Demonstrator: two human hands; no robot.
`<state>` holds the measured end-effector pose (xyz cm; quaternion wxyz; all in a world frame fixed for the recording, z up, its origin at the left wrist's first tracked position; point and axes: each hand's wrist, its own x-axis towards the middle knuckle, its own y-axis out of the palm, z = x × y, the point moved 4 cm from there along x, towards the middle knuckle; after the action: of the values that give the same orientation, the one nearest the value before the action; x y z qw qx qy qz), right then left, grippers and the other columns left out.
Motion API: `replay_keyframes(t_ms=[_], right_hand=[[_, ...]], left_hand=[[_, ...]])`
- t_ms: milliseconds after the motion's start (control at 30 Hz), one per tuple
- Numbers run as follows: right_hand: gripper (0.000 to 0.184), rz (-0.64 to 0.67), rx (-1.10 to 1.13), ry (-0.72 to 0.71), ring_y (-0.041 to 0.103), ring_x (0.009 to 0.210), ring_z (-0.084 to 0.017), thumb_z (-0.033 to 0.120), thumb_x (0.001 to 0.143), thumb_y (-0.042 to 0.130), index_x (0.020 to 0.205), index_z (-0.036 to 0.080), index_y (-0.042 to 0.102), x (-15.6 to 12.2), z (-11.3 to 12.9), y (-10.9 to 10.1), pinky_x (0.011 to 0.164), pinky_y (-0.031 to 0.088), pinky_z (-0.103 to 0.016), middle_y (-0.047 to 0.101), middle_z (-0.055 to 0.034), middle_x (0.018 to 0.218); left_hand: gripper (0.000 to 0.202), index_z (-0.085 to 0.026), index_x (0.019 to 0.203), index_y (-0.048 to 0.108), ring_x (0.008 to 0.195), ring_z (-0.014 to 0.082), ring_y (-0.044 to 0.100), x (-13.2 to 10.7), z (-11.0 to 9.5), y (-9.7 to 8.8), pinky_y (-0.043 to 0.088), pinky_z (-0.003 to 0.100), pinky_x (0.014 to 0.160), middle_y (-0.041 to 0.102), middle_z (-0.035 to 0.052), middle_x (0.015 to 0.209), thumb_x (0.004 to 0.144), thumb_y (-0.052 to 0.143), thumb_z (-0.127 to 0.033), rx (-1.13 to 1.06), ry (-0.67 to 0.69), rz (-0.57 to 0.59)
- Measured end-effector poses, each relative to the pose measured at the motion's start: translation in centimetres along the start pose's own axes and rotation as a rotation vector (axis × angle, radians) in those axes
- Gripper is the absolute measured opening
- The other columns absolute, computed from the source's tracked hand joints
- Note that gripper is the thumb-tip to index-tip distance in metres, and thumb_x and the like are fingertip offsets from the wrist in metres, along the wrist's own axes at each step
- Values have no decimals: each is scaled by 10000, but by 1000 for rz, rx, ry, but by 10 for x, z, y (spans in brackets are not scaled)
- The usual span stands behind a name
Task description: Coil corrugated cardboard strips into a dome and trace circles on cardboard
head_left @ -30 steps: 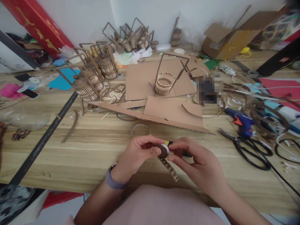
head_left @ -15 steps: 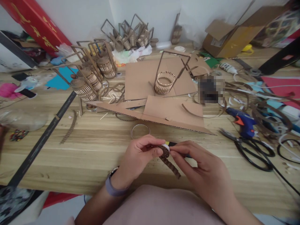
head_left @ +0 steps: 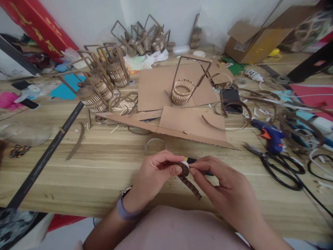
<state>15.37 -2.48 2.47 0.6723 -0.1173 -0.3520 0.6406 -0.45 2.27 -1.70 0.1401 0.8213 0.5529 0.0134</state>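
Left hand (head_left: 153, 173), right hand (head_left: 221, 184) both pinched cardboard coil (head_left: 183, 169) over cluttered wooden table (head_left: 104, 166); white wall (head_left: 91, 21) behind.

There is just one camera. It sits on the person's head and looks forward and down. The left hand (head_left: 153, 173) and the right hand (head_left: 223, 187) are very near, low in the middle, both pinching a small cardboard roll (head_left: 183, 168). The worktop (head_left: 104, 166) runs away from the camera to the white wall (head_left: 91, 21) at the top. The scissors (head_left: 262, 158) lie out at the right side, a black bar (head_left: 44, 158) at the left.
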Motion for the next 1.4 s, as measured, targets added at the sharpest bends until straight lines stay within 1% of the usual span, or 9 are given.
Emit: replay_keyframes(t_ms=[233, 433, 500, 733, 900, 1067, 1200, 1300, 1400], right_hand=[[156, -52, -72, -42, 662, 608, -144, 152, 917, 524, 819, 252, 593, -1, 1, 1, 560, 541, -245, 683, 8, 714], [142, -98, -90, -47, 703, 702, -165, 156, 927, 539, 940, 273, 618, -5, 0, -2, 608, 564, -267, 733, -11, 827], [145, -109, -104, -46, 694, 682, -163, 151, 917, 546, 944, 278, 610, -6, 1, -2, 600, 561, -270, 721, -6, 809], [125, -120, -174, -70, 647, 611, -138, 141, 903, 552, 876, 251, 604, -7, 3, 2, 574, 517, -253, 671, 7, 726], [139, -160, -253, -107, 605, 543, -116, 146, 878, 538, 772, 224, 583, -3, 3, 0, 531, 469, -231, 629, 23, 640], [148, -25, -11, 100, 552, 500, -108, 172, 822, 531, 700, 229, 592, 4, -6, -2, 473, 424, -215, 597, 42, 577], [160, 115, 241, 307, 549, 526, -130, 263, 863, 536, 727, 226, 612, 3, -22, 3, 481, 426, -242, 612, 25, 599], [163, 82, 303, 364, 549, 541, -141, 336, 871, 581, 774, 223, 645, 2, -27, 5, 494, 432, -257, 605, 19, 598], [154, 31, 328, 354, 551, 533, -143, 353, 847, 626, 765, 225, 650, 2, -25, 8, 495, 439, -263, 595, 21, 582]], left_hand=[[160, -236, 858, 819, 769, 138, 640, 0, 1, 4, 518, 250, 713, 695, 2, 805, 703, 857, -232, -76, -38, 13], [166, -228, 882, 818, 771, 137, 642, 0, -1, 3, 515, 243, 714, 698, 3, 801, 717, 830, -220, -61, -31, -33], [164, -229, 889, 818, 775, 141, 644, 0, -1, 3, 519, 244, 714, 692, 2, 800, 725, 816, -214, -38, -23, -47], [164, -247, 895, 819, 755, 118, 646, -1, -3, 5, 523, 210, 684, 686, -6, 814, 751, 784, -178, 9, 37, -53], [174, -257, 881, 820, 748, 105, 648, -2, -4, 7, 518, 186, 672, 700, -14, 812, 738, 794, -161, 1, 0, -59], [182, -253, 872, 820, 770, 113, 663, 0, 3, 6, 527, 196, 714, 750, -9, 820, 697, 869, -244, -117, -131, -24], [249, -248, 875, 820, 796, 114, 682, 0, 8, 5, 530, 197, 753, 785, -4, 858, 655, 912, -321, -206, -180, -6], [258, -248, 878, 819, 792, 108, 685, 0, 9, 4, 529, 192, 753, 790, -8, 858, 652, 916, -327, -232, -180, 4], [241, -254, 878, 820, 776, 99, 679, -1, 9, 4, 524, 181, 738, 789, -15, 839, 661, 909, -306, -234, -178, -6]])
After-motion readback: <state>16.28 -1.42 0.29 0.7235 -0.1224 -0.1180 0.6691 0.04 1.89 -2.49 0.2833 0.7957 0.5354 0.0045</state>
